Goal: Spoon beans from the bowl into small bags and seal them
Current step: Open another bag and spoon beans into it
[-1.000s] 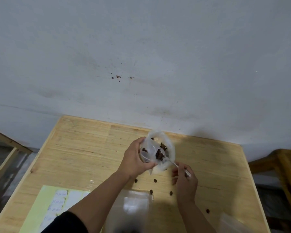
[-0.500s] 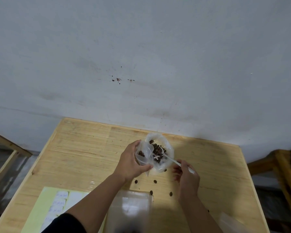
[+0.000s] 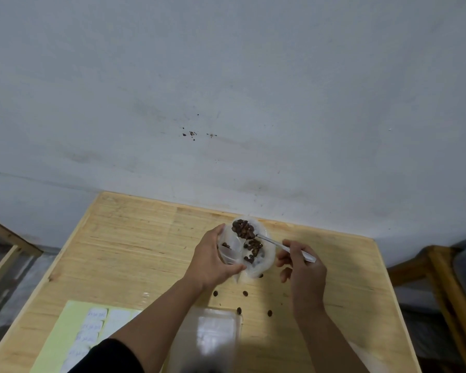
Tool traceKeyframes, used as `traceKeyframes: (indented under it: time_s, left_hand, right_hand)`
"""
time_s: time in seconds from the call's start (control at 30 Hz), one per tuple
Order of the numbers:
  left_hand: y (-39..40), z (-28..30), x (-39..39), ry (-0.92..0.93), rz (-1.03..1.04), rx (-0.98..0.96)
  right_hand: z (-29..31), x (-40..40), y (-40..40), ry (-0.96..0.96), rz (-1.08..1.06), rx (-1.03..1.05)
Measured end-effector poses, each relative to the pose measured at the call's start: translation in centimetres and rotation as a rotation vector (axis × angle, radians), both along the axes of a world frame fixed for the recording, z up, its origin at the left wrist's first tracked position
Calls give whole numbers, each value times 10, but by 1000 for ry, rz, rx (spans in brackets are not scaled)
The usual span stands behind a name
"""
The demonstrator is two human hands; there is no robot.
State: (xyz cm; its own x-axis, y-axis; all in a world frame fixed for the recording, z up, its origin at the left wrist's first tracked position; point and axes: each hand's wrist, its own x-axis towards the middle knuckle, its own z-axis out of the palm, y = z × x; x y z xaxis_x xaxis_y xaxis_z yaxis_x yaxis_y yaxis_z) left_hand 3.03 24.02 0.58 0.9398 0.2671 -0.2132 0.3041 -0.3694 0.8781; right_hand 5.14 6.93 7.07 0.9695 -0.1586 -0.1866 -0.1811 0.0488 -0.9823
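right hand (image 3: 304, 267): pinching the handle of a metal spoon (image 3: 273, 241), which is loaded with a heap of dark beans (image 3: 243, 229) and held over the far side of the bowl

left hand (image 3: 213, 258): wrapped round the left side of the clear plastic bowl (image 3: 268, 258), and it looks like it's also holding a small clear bag (image 3: 230, 249) open against the bowl's left rim, hard to be sure since clear on clear blurs together

beans in bowl: a small clump left in the middle, so the bowl's running low

beans in bag: just a few visible so far, I'd say filling has barely started on this one

progress: scoop is up and full, tipping it into the bag comes next I reckon, then sealing. No sealed bag with beans that I can make out

spilled beans (image 3: 244, 293): I count about five or six loose ones on the wooden table (image 3: 135, 249), near side of the bowl

spare bags (image 3: 213, 337): a blurry clear stack at the near edge, can't count them

label sheet (image 3: 65, 335): one yellow-green sheet with white stickers, near left

counts: one bowl, one spoon, two hands
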Motion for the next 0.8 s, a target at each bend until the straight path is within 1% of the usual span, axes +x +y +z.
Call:
traceKeyframes:
  time_s: [0.1,0.2,0.23,0.3,0.33,0.4,0.47,0.53,0.6,0.67,0.8]
  left_hand:
    - [-2,3,2,-10,13,8]
    - [-3,6,3,-27,9,15]
    - [-4,7,3,-30,5,20]
    - [-5,8,4,-36,6,27]
    - [-5,9,3,-37,5,29]
    - [-4,10,3,-38,4,28]
    - [-2,11,0,-41,5,26]
    - [0,12,-2,-51,4,31]
    - [1,12,-4,-59,3,36]
    - [2,13,-5,-58,4,32]
    - [0,11,-4,-61,-7,33]
  right_hand:
    - [0,-7,2,-133,74,-146]
    - [-3,-10,3,-396,178,-410]
    - [-4,-11,3,-476,205,-460]
    - [-6,-10,0,-559,204,-478]
    - [-8,-9,-2,-554,168,-461]
    - [-10,-7,-7,-437,25,-371]
    - [-19,-3,-17,-229,-162,-225]
    - [-33,-1,-32,-53,-291,-156]
    - [-50,-2,-42,54,-319,-155]
    - [-64,-4,-49,123,-315,-180]
    - [-78,-4,-55,176,-297,-313]
